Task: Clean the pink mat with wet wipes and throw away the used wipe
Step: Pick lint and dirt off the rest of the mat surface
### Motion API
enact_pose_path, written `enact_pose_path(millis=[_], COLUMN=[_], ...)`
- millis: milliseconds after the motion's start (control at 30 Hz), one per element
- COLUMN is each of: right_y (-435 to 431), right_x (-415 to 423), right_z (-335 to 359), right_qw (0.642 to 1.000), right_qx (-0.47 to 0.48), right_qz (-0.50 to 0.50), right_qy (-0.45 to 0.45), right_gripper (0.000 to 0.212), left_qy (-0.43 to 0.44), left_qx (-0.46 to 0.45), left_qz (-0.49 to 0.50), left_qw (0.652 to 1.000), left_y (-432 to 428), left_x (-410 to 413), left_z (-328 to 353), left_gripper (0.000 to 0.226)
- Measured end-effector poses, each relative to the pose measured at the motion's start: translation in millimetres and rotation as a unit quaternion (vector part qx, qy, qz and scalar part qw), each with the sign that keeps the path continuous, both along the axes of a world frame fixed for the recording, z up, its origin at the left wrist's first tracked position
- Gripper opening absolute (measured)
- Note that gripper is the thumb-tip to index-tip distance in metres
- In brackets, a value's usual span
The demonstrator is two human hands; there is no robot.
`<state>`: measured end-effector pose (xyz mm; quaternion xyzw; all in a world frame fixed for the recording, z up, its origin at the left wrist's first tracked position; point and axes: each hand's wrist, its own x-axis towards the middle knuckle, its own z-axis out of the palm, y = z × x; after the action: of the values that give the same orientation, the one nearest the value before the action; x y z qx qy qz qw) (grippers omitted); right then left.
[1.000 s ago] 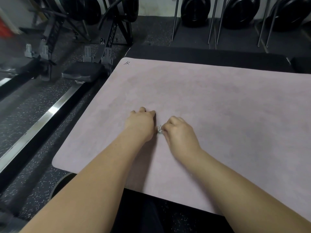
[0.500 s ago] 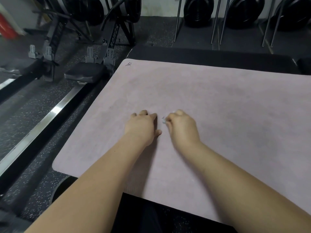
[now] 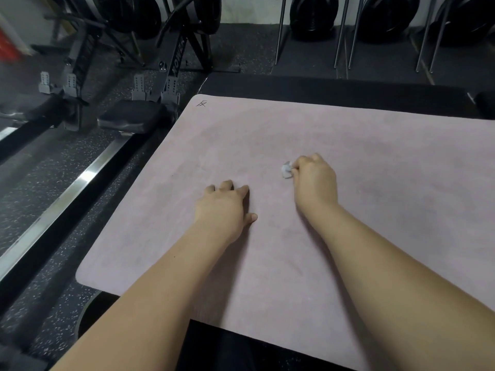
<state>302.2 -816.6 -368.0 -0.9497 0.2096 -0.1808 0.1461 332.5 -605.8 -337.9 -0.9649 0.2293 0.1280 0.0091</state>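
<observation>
The pink mat (image 3: 375,162) lies flat across the floor in front of me, with a small dark mark at its far left corner. My right hand (image 3: 314,180) is curled into a fist over the mat and pinches a small crumpled white wipe (image 3: 286,170) at its fingertips. My left hand (image 3: 222,207) rests palm down on the mat a short way to the left, its fingers bent down onto the surface and holding nothing.
A black mat (image 3: 334,89) lies under and beyond the pink one. Rowing machines with a metal rail (image 3: 61,199) and black seat (image 3: 134,119) stand to the left. Black weight plates (image 3: 313,14) and thin metal legs line the far wall. Speckled black flooring surrounds everything.
My right hand has moved away from the left one, to the right and farther out, carrying the wipe. The left hand stays pressed on the mat in about the same place.
</observation>
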Motion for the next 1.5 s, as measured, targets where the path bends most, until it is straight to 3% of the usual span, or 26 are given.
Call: enact_pose_path(millis=[133,233,533,733,800,867,1033,1100,1233,1367,1500], right_y=[61.6,61.2,-48.6,-45.4,-41.4,-27.5,24.9,15.5,-46.7,-76.3,-7.1], right_x=[-6.5,-7.0,18.2,24.5,26.6,28.0,33.3,35.4,43.0,50.1,57.6], right_z=[-5.5,-5.6,1.8,-5.9,-2.8,0.2,-3.3,-3.1,-3.5,0.2,4.3], right_qw=[0.992,0.985,1.0,1.0,0.999,0.999,0.991,0.986,0.995,0.999,0.998], right_qx=[0.015,0.015,-0.022,-0.009,0.017,0.032,-0.003,-0.013,-0.059,-0.029,0.023], right_qz=[0.125,0.173,0.014,-0.021,-0.038,-0.029,0.13,0.165,0.075,-0.045,0.061], right_qy=[-0.001,-0.019,-0.013,-0.009,-0.01,-0.015,-0.016,-0.022,-0.002,0.009,-0.002], right_gripper=[0.003,0.006,0.01,0.008,0.008,0.006,0.011,0.012,0.005,0.008,0.004], left_qy=[-0.006,-0.006,0.02,0.059,0.077,0.07,0.058,0.057,0.052,0.049,0.051], left_qx=[-0.002,0.0,-0.008,-0.053,-0.036,-0.012,0.005,0.004,0.012,0.015,0.014], left_qz=[-0.009,-0.011,0.004,-0.036,-0.037,-0.045,-0.036,-0.032,-0.033,-0.03,-0.029], left_qw=[1.0,1.0,1.0,0.996,0.996,0.996,0.998,0.998,0.998,0.998,0.998], left_y=[-0.9,-2.0,-13.9,-52.0,-59.7,-64.5,-70.2,-71.6,-71.6,-73.1,-72.5], left_x=[1.8,3.8,18.7,65.6,76.3,82.8,87.9,88.3,87.6,86.2,84.4], left_z=[0.8,2.1,22.3,29.2,25.2,21.5,17.6,16.5,18.7,19.0,19.6], left_gripper=[0.059,0.06,0.064,0.106,0.106,0.098,0.081,0.083,0.099,0.1,0.097])
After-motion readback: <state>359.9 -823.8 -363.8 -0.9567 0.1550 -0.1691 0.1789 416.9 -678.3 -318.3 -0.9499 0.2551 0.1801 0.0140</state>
